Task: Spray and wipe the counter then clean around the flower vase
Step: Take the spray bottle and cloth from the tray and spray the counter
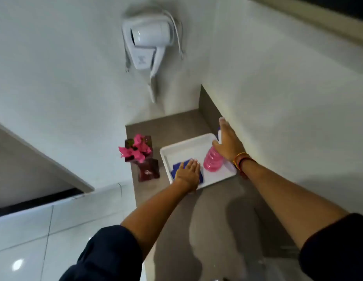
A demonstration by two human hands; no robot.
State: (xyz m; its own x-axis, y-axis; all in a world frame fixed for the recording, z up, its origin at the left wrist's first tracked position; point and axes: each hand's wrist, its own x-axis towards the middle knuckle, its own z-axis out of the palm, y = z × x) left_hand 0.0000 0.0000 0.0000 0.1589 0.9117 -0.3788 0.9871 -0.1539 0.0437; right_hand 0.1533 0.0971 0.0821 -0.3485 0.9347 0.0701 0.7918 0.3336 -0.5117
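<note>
A white tray [182, 148] sits on the grey-brown counter [213, 216] near the far corner. In the tray lie a folded blue cloth [175, 167] and a pink spray bottle [212, 160]. My left hand [187, 172] rests flat on the blue cloth, fingers together. My right hand [227, 141] is over the top of the spray bottle, thumb against its neck and fingers stretched out; the nozzle is hidden behind the hand. A dark red vase [147, 169] with pink flowers [136, 149] stands left of the tray at the counter's edge.
A white wall-mounted hair dryer [150, 41] hangs above the counter's far end. White walls close in the counter at the back and right. Glossy white floor tiles [55, 230] lie to the left below the counter's edge.
</note>
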